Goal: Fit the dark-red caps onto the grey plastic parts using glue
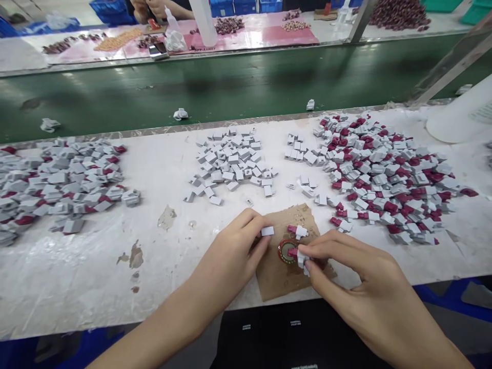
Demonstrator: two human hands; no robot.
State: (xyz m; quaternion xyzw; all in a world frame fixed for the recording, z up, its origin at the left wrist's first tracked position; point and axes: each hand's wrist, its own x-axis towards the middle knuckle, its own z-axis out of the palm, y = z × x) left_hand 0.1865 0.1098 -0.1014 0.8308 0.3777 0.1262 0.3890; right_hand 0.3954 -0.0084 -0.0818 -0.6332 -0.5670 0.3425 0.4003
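Between the thumb and fingers of my left hand (234, 248) is a small light-grey plastic block (267, 231). My right hand (353, 277) pinches a grey and maroon plastic piece (302, 257), its maroon end over a round red-rimmed cap (286, 251). This cap lies on a piece of brown cardboard (274, 284) with wet-looking spots. Another grey and maroon piece (297, 231) rests on the cardboard just above the cap. The two held parts are apart from each other.
Plain grey blocks (232, 159) are heaped mid-table. Grey and maroon pieces form a large pile at right (384, 174) and another heap at left (61, 179). A green belt (230, 84) runs behind, carrying a few pieces. Across it, a co-worker's hands (161, 7) are at another table.
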